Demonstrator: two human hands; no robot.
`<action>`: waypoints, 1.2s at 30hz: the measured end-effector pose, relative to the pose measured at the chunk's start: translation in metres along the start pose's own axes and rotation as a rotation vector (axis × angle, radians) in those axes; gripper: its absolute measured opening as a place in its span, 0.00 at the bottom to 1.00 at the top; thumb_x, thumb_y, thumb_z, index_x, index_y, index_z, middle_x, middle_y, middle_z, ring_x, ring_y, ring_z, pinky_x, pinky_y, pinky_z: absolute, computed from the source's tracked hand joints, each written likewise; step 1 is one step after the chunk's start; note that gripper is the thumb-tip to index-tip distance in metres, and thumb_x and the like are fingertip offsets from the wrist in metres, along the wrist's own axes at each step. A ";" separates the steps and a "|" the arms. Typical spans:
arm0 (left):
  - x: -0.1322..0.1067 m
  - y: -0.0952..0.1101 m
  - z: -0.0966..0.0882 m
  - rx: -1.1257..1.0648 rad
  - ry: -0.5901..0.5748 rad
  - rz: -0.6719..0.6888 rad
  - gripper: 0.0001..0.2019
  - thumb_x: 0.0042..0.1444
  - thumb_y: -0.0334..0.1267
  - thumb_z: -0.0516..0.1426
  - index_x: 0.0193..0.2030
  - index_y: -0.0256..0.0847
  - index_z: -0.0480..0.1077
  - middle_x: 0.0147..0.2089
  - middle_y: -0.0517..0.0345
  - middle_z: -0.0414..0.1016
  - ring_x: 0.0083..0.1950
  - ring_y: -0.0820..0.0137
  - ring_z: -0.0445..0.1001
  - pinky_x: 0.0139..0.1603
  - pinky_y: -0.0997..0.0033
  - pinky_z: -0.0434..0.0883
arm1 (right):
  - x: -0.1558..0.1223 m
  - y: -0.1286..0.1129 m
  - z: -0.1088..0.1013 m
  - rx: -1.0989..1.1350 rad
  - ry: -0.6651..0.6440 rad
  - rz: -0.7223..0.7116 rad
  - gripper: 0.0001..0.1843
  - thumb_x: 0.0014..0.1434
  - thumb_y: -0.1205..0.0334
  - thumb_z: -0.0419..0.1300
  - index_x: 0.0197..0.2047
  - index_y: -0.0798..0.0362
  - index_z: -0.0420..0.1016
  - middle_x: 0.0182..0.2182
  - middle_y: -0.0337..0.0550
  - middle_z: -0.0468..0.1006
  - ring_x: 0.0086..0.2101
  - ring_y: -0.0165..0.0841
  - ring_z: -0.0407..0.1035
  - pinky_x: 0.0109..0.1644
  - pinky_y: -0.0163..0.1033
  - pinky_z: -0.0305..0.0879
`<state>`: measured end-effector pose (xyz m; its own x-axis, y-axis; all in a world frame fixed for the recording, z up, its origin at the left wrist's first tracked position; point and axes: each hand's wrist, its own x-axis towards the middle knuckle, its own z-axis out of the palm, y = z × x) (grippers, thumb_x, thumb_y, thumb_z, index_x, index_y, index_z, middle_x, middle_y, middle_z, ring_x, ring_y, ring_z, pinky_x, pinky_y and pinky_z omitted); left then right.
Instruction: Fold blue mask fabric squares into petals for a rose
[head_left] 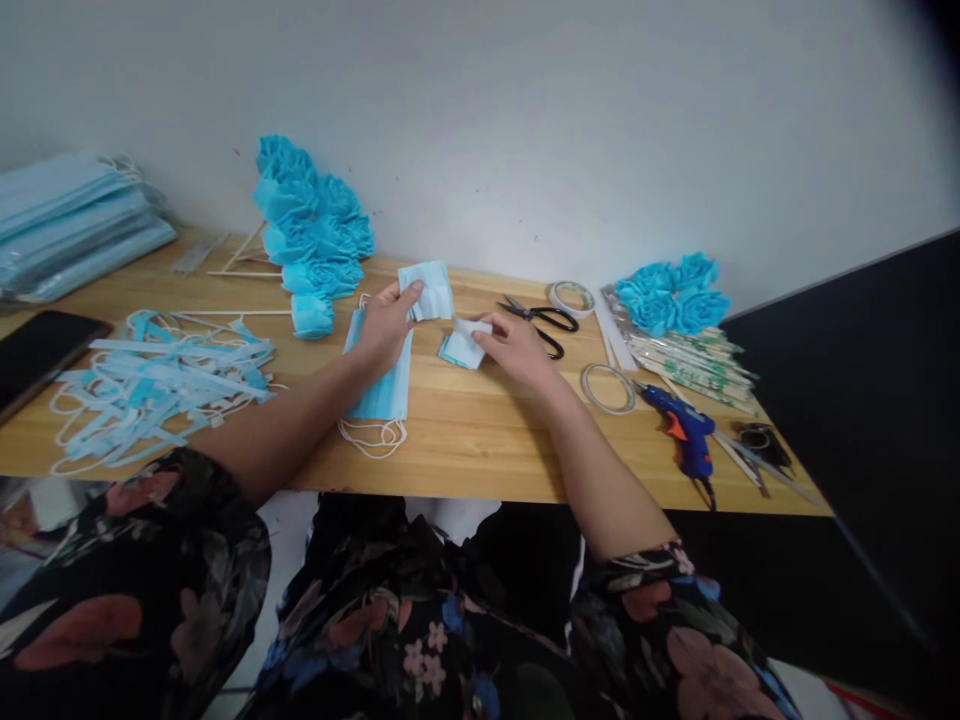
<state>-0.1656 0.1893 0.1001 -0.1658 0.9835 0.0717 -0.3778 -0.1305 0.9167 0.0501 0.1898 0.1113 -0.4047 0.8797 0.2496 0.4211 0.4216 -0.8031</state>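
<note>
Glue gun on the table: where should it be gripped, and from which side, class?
The glue gun is probably best gripped by its handle, coming from the table's near edge: the handle extends that way, with the orange trigger on its left, while the nozzle points left and away.

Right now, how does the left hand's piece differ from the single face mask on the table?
The piece is smaller than the mask. The left hand holds the piece; the mask lies on the table. The mask shows white loops; the piece shows none. Both are light blue.
</note>
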 end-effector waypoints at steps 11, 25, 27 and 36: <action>-0.002 -0.005 0.004 -0.012 -0.093 0.026 0.16 0.55 0.51 0.67 0.41 0.42 0.77 0.42 0.53 0.83 0.49 0.62 0.80 0.47 0.66 0.75 | 0.004 -0.034 -0.010 0.535 0.100 0.044 0.24 0.50 0.41 0.73 0.40 0.48 0.73 0.36 0.39 0.82 0.34 0.33 0.75 0.39 0.41 0.75; -0.011 0.000 0.020 -0.285 -0.162 -0.113 0.16 0.62 0.50 0.61 0.47 0.40 0.77 0.46 0.50 0.84 0.53 0.60 0.81 0.51 0.62 0.77 | 0.031 -0.046 0.027 0.266 0.207 0.059 0.19 0.57 0.56 0.63 0.52 0.49 0.72 0.29 0.35 0.77 0.29 0.32 0.71 0.35 0.39 0.69; -0.013 0.001 0.020 -0.312 -0.192 -0.124 0.19 0.63 0.54 0.60 0.48 0.39 0.77 0.47 0.49 0.84 0.54 0.59 0.80 0.52 0.62 0.77 | 0.032 -0.045 0.027 0.254 0.226 0.068 0.18 0.57 0.59 0.62 0.52 0.49 0.72 0.27 0.34 0.76 0.28 0.31 0.70 0.34 0.39 0.68; -0.014 0.005 0.014 -0.181 -0.085 -0.100 0.11 0.57 0.39 0.67 0.44 0.37 0.77 0.41 0.52 0.84 0.46 0.64 0.81 0.46 0.68 0.76 | 0.037 -0.031 0.025 0.212 0.173 0.051 0.21 0.62 0.51 0.62 0.57 0.46 0.73 0.26 0.35 0.74 0.30 0.34 0.71 0.38 0.43 0.73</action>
<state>-0.1522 0.1766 0.1096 -0.0451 0.9987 0.0242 -0.5469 -0.0449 0.8360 0.0018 0.2035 0.1323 -0.2353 0.9306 0.2803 0.2509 0.3368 -0.9075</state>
